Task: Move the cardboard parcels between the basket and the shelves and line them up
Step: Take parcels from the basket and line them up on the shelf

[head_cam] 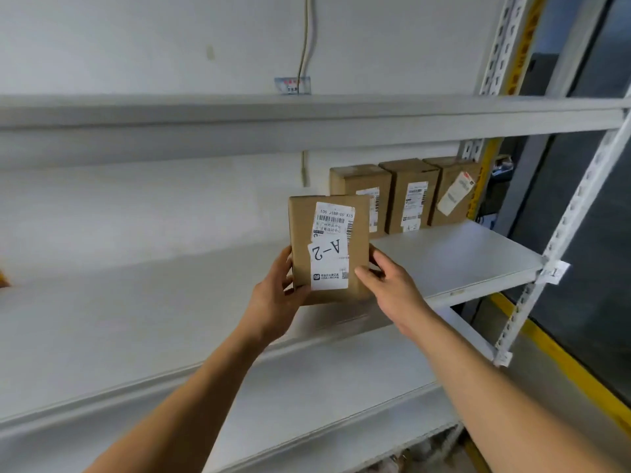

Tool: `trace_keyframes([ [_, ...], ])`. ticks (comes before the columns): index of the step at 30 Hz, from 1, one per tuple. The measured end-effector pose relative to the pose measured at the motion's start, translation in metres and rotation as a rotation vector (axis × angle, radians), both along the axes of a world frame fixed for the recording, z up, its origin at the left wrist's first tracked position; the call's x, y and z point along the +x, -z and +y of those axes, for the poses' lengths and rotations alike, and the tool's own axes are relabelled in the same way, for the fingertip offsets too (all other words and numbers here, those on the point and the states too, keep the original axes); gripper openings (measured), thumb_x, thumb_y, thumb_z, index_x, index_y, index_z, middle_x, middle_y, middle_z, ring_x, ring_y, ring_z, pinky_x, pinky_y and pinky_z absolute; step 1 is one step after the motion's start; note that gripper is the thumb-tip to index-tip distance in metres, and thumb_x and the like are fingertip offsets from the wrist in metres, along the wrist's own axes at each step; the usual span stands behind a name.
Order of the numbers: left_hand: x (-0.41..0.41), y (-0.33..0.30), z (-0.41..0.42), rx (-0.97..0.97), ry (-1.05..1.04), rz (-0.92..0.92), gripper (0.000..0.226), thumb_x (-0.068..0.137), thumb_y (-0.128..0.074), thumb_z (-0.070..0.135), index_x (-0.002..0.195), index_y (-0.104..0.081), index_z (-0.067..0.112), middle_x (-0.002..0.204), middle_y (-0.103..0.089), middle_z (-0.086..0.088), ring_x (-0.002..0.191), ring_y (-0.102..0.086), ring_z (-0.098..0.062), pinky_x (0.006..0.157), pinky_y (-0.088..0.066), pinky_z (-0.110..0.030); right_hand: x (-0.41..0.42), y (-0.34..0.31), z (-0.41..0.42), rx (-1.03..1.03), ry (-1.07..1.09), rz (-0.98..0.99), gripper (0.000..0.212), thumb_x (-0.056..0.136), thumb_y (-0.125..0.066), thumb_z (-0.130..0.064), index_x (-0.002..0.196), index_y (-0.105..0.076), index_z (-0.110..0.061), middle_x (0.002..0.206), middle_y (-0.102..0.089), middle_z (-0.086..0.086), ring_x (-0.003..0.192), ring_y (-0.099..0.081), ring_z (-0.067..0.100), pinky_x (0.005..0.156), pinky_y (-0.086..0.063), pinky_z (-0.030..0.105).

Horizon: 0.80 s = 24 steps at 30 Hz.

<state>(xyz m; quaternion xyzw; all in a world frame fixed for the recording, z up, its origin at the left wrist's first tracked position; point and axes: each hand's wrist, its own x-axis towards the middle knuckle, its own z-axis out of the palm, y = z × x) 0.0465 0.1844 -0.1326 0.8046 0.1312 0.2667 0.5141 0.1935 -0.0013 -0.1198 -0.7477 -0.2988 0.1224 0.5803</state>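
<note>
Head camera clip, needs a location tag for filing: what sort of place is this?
Probably a parcel storeroom or small warehouse: bare metal shelf, three labelled parcels lined up at its back, both hands holding another parcel marked A-2.

White wall (136, 46) behind, thin cable (305, 39) running down it to small blurred sticker (293, 85). Yellow floor stripe (563, 363) at right, dark glass panel (587, 216) beyond the perforated upright (560, 240).

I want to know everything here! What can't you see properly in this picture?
Head view only:
- Basket: not in view.
- Held parcel: lower corners covered by left hand and right hand.
- Three shelf parcels' label print: too small.
- Lowest shelf's contents: cut off by the bottom edge.
</note>
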Motion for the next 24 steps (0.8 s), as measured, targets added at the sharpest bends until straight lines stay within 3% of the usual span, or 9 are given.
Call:
trace_keyframes([
  [5, 0.033, 0.005, 0.037, -0.015, -0.12, 0.034, 0.083, 0.087, -0.082, 0.007, 0.147, -0.042, 0.048, 0.121, -0.063, 0.043, 0.118, -0.067, -0.006, 0.088, -0.059, -0.02, 0.053, 0.011, 0.059, -0.074, -0.095, -0.049, 0.041, 0.105, -0.061, -0.03, 0.144, -0.057, -0.04, 0.136, -0.067, -0.022, 0.127, -0.061, 0.004, 0.114, -0.048, 0.037],
  [9, 0.067, 0.016, 0.055, 0.009, -0.21, 0.07, 0.095, 0.088, -0.08, 0.002, 0.157, -0.033, 0.046, 0.141, -0.059, 0.021, 0.122, -0.067, -0.017, 0.097, -0.059, -0.033, 0.094, 0.02, 0.093, -0.115, -0.099, -0.057, 0.039, 0.105, -0.062, -0.033, 0.143, -0.059, -0.03, 0.139, -0.067, -0.01, 0.131, -0.062, 0.014, 0.115, -0.048, 0.043],
  [12, 0.094, 0.019, 0.062, 0.023, -0.27, 0.086, 0.095, 0.091, -0.071, -0.005, 0.16, -0.028, 0.044, 0.139, -0.057, 0.019, 0.124, -0.067, -0.022, 0.099, -0.058, -0.031, 0.111, 0.018, 0.105, -0.102, -0.049, 0.015, 0.057, 0.106, -0.062, -0.034, 0.157, -0.047, -0.015, 0.153, -0.058, 0.004, 0.141, -0.054, 0.021, 0.119, -0.043, 0.038],
  [15, 0.114, 0.015, 0.064, 0.028, -0.284, 0.08, 0.083, 0.096, -0.063, -0.001, 0.159, -0.031, 0.043, 0.137, -0.059, 0.022, 0.119, -0.07, -0.018, 0.101, -0.057, -0.033, 0.126, 0.014, 0.114, -0.117, -0.016, -0.024, 0.052, 0.107, -0.059, -0.034, 0.153, -0.05, -0.009, 0.148, -0.061, 0.008, 0.135, -0.057, 0.022, 0.107, -0.043, 0.029],
  [16, 0.119, 0.014, 0.066, 0.029, -0.285, 0.078, 0.078, 0.098, -0.062, 0.003, 0.158, -0.033, 0.043, 0.136, -0.06, 0.023, 0.116, -0.071, -0.016, 0.099, -0.058, -0.03, 0.13, 0.013, 0.117, -0.12, -0.006, -0.029, 0.051, 0.108, -0.058, -0.035, 0.152, -0.051, -0.01, 0.147, -0.062, 0.008, 0.133, -0.058, 0.023, 0.104, -0.043, 0.027],
  [19, 0.132, 0.008, 0.07, 0.049, -0.315, 0.09, 0.071, 0.1, -0.061, 0.007, 0.159, -0.035, 0.038, 0.132, -0.059, 0.022, 0.108, -0.068, -0.011, 0.078, -0.048, -0.001, 0.137, 0.012, 0.126, -0.125, 0.018, -0.027, 0.053, 0.108, -0.054, -0.041, 0.154, -0.05, -0.015, 0.149, -0.06, 0.005, 0.136, -0.057, 0.024, 0.105, -0.043, 0.028],
  [21, 0.139, 0.007, 0.076, 0.044, -0.332, 0.091, 0.072, 0.098, -0.062, 0.007, 0.158, -0.036, 0.038, 0.133, -0.06, 0.022, 0.108, -0.064, -0.009, 0.071, -0.043, 0.003, 0.142, 0.015, 0.136, -0.128, 0.027, -0.053, 0.051, 0.109, -0.052, -0.042, 0.152, -0.052, -0.016, 0.149, -0.06, 0.005, 0.137, -0.057, 0.026, 0.108, -0.045, 0.032],
  [24, 0.15, 0.01, 0.089, 0.003, -0.343, 0.096, 0.076, 0.095, -0.065, 0.005, 0.157, -0.039, 0.041, 0.143, -0.062, 0.015, 0.116, -0.064, -0.011, 0.076, -0.045, 0.0, 0.148, 0.017, 0.148, -0.114, 0.057, -0.052, 0.045, 0.111, -0.048, -0.038, 0.148, -0.053, -0.013, 0.144, -0.063, 0.006, 0.132, -0.059, 0.028, 0.104, -0.045, 0.031],
])
